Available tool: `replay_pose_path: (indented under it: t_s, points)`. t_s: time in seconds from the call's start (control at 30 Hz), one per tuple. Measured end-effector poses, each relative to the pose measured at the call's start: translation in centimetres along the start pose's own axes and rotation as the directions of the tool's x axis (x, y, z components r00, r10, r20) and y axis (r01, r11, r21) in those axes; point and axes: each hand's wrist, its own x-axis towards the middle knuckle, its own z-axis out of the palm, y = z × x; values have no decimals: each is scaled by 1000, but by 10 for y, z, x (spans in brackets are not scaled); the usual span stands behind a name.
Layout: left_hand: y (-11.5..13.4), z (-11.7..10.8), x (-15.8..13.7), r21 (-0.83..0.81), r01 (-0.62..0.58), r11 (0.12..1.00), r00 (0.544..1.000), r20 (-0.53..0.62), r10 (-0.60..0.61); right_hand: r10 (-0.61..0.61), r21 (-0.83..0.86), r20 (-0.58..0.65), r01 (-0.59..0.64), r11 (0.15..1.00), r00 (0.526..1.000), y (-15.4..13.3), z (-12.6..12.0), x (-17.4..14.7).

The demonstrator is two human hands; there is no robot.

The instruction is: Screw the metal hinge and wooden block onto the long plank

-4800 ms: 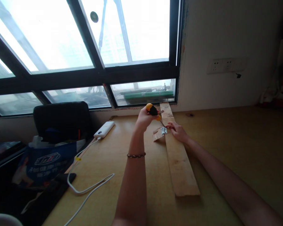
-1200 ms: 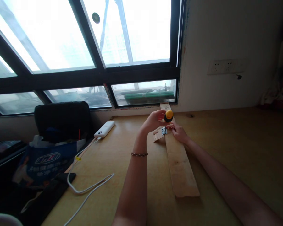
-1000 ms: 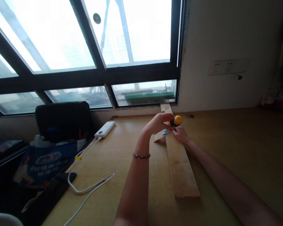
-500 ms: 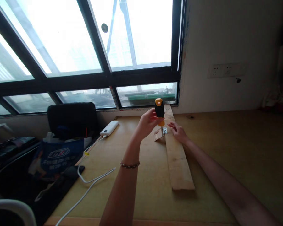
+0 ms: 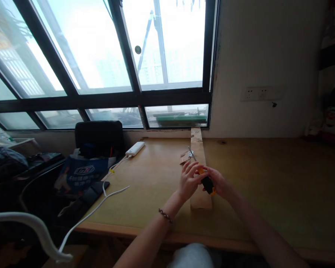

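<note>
A screwdriver with a black and orange handle lies slanted between my two hands, its metal shaft pointing away and to the left. My left hand has its fingers around the front of the handle. From the other side, my right hand closes on the handle too; part of its fingers is hidden. Under them runs a long wooden board, flat on the table. Beyond the hands, a small metal hinge sits at the board's left edge, near the screwdriver's tip. Beside it is a small brown piece, perhaps cardboard.
On the table at the left lie a white power bank and a white cable. A black chair with a blue bag stands left of the table. Window and wall sockets are behind.
The screwdriver has come off the hinge, back toward me, and tipped from upright to slanted. My right hand has left the board and joined my left on the handle. The view has shifted.
</note>
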Motion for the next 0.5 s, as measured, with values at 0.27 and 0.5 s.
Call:
replay_pose_path:
  t_s: [0.27,0.5]
  points:
    - [-7,10,-10,-9,278,961,957,-80,-278,-214,-14,-218,216,976,952,5,-13,5]
    - [-31,21,-17,-124,642,757,767,124,-630,-335,-296,-508,205,933,794,7,-41,16]
